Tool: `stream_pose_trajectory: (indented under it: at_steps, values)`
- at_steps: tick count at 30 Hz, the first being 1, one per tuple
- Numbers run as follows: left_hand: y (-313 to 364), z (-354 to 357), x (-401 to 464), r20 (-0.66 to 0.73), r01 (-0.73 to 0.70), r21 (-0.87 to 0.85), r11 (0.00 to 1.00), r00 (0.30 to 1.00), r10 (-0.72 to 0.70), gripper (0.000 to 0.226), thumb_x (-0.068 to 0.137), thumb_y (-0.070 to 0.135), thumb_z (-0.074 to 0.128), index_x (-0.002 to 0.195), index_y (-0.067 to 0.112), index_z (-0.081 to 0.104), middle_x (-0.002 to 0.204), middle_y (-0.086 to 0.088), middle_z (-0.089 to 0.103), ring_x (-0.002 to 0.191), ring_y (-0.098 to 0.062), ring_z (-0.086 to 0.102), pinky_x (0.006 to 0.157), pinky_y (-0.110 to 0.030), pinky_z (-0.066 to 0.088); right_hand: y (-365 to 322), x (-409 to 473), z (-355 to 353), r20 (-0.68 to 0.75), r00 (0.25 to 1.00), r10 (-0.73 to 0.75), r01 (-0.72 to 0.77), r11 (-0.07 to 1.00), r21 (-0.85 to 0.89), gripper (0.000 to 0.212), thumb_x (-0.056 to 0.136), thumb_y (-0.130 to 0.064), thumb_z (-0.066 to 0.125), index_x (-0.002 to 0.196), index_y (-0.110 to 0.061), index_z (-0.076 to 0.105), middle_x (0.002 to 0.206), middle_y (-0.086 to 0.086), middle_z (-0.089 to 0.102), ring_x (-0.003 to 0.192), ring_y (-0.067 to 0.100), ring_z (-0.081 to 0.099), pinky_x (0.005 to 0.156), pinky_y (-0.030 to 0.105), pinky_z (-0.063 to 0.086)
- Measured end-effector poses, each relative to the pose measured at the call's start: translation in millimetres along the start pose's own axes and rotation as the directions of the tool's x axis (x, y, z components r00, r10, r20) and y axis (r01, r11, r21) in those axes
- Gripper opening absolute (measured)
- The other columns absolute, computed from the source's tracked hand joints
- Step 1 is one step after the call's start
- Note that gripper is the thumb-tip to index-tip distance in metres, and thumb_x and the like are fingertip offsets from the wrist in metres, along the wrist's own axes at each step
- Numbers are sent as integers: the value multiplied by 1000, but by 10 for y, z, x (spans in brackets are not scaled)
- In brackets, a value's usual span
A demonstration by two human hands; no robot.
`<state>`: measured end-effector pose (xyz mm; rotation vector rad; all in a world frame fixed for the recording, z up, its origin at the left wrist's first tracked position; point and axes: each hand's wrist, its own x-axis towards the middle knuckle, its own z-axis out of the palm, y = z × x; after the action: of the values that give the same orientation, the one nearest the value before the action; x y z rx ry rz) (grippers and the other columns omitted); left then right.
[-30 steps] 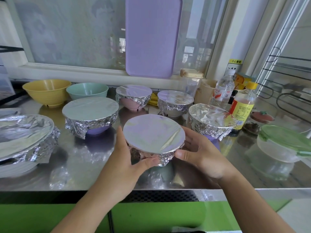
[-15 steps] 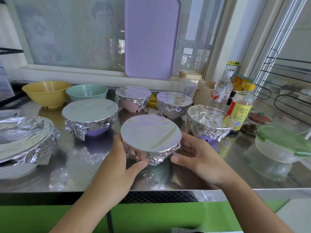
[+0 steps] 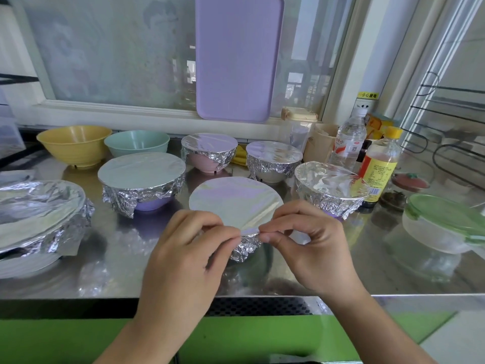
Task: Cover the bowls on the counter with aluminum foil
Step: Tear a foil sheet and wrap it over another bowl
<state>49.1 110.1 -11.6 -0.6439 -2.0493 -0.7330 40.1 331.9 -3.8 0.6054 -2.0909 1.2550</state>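
A foil-covered bowl stands on the steel counter right in front of me. My left hand and my right hand both pinch the foil at its near rim, fingertips almost meeting. Several other foil-covered bowls stand around: a large one, a pink one, a grey one, one at the right, and a wide dish at the left. A yellow bowl and a teal bowl at the back left are uncovered.
Behind the bowls a purple cutting board leans on the window. A water bottle, a yellow-capped bottle and a beige container stand at the back right. A clear container with a green lid sits at the right.
Both hands held the bowl by its sides a second ago. They have moved to the near rim and now pinch the foil there.
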Motion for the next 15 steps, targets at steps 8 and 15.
stream_pose_trajectory:
  at_steps: [8,15]
  values:
    - [-45,-21,29,18,20,-14,1000,1000,-20,6,88,19,84,93,19,82,96,8,64,94,-17,58,82,-28,49,34,18,-45,-33,998,-54,49,990,-130,23,80,4,89,85,-18,85,93,-6,73,87,17,71,78,29,54]
    - [-90,-11,12,16,124,-30,992,992,-123,8,94,27,78,97,19,78,106,6,63,101,-20,62,84,-27,49,64,11,-58,-63,996,-65,52,982,-179,20,80,4,88,87,-14,84,95,-3,73,90,16,72,80,31,56]
